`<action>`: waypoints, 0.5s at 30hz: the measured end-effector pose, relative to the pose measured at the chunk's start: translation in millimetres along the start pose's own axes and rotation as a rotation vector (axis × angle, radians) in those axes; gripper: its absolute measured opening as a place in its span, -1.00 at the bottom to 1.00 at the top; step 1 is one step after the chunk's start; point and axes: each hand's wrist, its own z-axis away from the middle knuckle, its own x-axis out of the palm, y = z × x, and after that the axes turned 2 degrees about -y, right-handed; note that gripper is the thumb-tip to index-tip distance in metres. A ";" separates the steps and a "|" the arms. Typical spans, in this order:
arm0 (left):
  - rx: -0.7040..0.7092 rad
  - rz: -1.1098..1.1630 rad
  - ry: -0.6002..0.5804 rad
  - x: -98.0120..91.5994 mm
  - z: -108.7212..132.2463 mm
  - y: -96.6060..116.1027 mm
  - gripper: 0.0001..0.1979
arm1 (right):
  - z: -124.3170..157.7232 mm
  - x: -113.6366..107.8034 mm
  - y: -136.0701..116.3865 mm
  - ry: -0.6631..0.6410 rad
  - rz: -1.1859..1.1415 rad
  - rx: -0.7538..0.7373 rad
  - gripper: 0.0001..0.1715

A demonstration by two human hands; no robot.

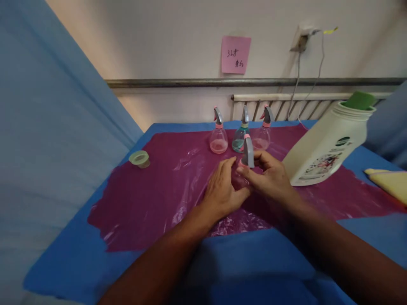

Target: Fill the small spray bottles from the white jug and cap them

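We hold one clear, grey-headed, pink-collared trigger spray bottle [248, 156] roughly upright, its body partly hidden.

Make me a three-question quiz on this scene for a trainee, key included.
1. True or false: the pink note is above the metal rail.
2. The liquid in the back row's middle bottle is: A) pink; B) teal; C) yellow.
3. How many spray bottles are in view, counting the nearest bottle, between the left hand and the right hand?

Key: 1. True. 2. B. 3. Four.
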 end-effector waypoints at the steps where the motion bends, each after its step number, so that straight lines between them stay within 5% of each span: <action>1: -0.018 0.003 -0.007 1.0 -0.2 1.3 -0.32 | 2.0 1.5 -0.8 -0.014 0.013 0.002 -0.65; 4: -0.048 0.013 0.009 3.3 -2.1 3.2 -0.47 | 4.4 5.1 -0.6 0.011 0.007 0.017 -0.51; 15: -0.065 0.134 0.049 9.5 -5.9 -4.0 -0.42 | 0.4 2.6 -3.2 0.056 0.045 0.025 -0.23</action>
